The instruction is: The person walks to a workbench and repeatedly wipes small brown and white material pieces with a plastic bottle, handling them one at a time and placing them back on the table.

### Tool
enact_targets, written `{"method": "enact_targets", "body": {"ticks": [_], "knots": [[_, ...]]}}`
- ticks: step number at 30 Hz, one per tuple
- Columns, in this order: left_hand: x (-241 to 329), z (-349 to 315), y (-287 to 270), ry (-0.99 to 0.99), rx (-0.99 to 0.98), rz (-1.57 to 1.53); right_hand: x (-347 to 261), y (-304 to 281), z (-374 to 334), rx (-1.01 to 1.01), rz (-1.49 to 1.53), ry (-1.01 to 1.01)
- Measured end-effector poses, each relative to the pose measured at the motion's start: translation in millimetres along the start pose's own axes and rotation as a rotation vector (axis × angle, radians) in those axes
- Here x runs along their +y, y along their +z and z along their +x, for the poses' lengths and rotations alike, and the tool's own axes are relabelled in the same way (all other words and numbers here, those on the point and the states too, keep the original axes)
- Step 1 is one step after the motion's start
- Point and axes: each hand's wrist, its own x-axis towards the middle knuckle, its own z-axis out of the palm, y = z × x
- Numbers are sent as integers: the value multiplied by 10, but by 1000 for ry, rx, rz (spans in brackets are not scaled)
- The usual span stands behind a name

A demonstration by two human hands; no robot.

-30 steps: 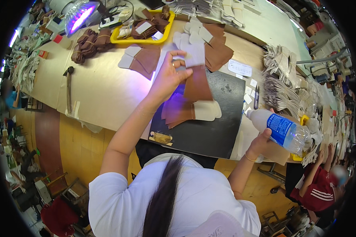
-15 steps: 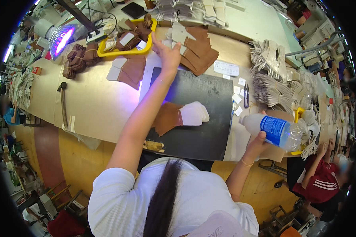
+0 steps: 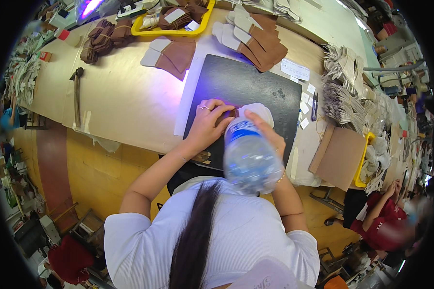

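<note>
My right hand (image 3: 271, 137) is wrapped round a clear plastic bottle (image 3: 251, 156) with a blue label. The bottle is tilted, base toward me, its neck end over the brown-and-white cut piece (image 3: 258, 111) on the black board (image 3: 246, 79). Fingers bent and close together, my left hand (image 3: 210, 120) grips the brown end of that piece. The bottle and both hands hide most of the brown part, and the bottle's mouth is out of sight. Beyond the board's far edge lies a fanned stack of similar brown-and-white pieces (image 3: 260, 45).
A smaller stack of pieces (image 3: 171, 55) and a yellow tray (image 3: 205, 24) of brown bundles lie farther off. A hammer (image 3: 77, 96) rests at left. On the right are white slips (image 3: 305, 107), dark snips (image 3: 315, 107), pale bundles (image 3: 342, 106) and a brown cardboard sheet (image 3: 340, 154).
My right hand has brought the bottle left over the board and tipped it. My left hand has come back from beside the yellow tray to the cut piece and gripped it.
</note>
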Motion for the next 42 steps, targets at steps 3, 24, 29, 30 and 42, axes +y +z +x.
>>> {"method": "enact_targets", "body": {"ticks": [3, 24, 29, 30, 42], "knots": [[-80, -18, 83, 37, 18, 86, 18, 130, -9, 66, -196, -202], [-99, -75, 119, -2, 48, 133, 213, -291, -55, 510, -91, 201], [-86, -65, 95, 41, 37, 154, 93, 191, 112, 238, -173, -28], [-89, -81, 97, 57, 52, 174, 47, 221, 160, 227, -260, 4], [-104, -87, 123, 119, 120, 212, -43, 159, 382, 200, -551, -40]]}}
